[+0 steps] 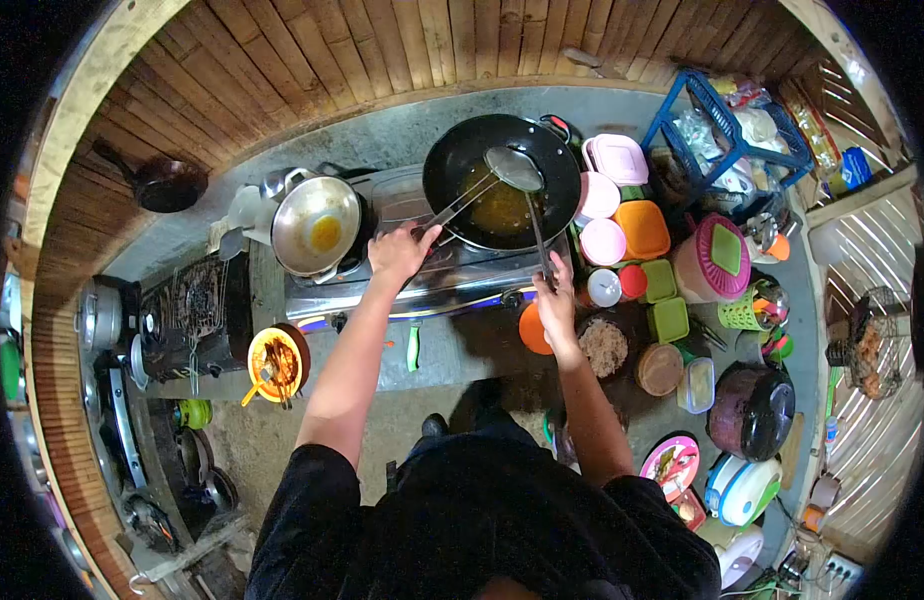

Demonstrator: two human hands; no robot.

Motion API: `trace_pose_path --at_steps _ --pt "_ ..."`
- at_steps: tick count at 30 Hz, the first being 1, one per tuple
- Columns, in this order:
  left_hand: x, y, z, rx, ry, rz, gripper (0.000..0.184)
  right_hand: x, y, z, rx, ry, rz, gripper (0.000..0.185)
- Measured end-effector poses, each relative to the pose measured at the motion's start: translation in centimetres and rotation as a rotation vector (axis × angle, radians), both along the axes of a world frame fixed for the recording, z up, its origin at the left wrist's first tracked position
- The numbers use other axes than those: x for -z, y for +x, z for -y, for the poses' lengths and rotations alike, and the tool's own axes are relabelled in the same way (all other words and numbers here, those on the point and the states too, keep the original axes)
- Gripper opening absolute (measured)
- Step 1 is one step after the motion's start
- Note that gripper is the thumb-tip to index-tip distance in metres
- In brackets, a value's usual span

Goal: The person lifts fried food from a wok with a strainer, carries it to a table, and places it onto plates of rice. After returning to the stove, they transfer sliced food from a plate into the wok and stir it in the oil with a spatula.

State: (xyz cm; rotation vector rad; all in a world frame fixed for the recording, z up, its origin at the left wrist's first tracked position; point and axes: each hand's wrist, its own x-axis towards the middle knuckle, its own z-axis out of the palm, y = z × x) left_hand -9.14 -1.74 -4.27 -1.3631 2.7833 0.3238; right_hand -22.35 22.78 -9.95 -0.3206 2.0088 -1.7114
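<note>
A black wok [447, 165] with brownish oil in it stands on the silver gas stove [382, 285]. My left hand [404, 252] is closed on the long handle of a mesh strainer [514, 169], whose round basket is over the wok. In my right hand [555, 310] is the dark handle of a spatula [538, 232]; its far end reaches up to the strainer, and its tip is hidden there. To the left, a silver pan [292, 232] holds a little yellow oil.
An orange bowl [300, 348] of red food and utensils sits at the counter's left. Lidded containers [644, 229], a bowl of shredded food [603, 347] and a blue rack [736, 150] fill the right. A green object [413, 348] lies near the front edge.
</note>
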Motion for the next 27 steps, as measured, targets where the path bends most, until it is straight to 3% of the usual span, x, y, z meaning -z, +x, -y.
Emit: trace_pose_path --at_steps 9,12,13,16,18,22,25,27 --pt "2.2 0.8 1.7 0.04 0.137 0.043 0.067 -1.3 3.6 -2.1 0.071 -0.063 0.091 0.061" --pt "1.9 1.4 1.8 0.072 0.164 -0.026 0.065 -1.1 6.1 -3.4 0.144 0.009 0.001 0.063" --pt "1.9 1.7 1.8 0.066 0.169 -0.072 0.063 2.0 6.4 -4.3 0.114 0.034 -0.132 0.063" --pt "1.4 2.6 1.4 0.143 0.091 -0.245 0.059 1.9 11.0 -6.3 0.261 -0.057 -0.228 0.062" --pt "0.4 3.8 0.5 0.261 -0.041 -0.463 0.05 1.5 15.8 -8.0 0.371 0.003 -0.051 0.063" --pt "-2.3 7.5 -4.6 0.506 -0.021 -0.845 0.039 6.0 26.8 -13.2 0.527 0.117 0.059 0.059" --pt "-1.5 12.0 -10.1 0.751 0.094 -0.929 0.033 11.6 36.9 -18.9 0.615 0.314 0.266 0.053" --pt "0.8 16.1 -14.5 0.891 0.261 -0.827 0.028 14.7 45.4 -23.3 0.656 0.286 0.341 0.051"
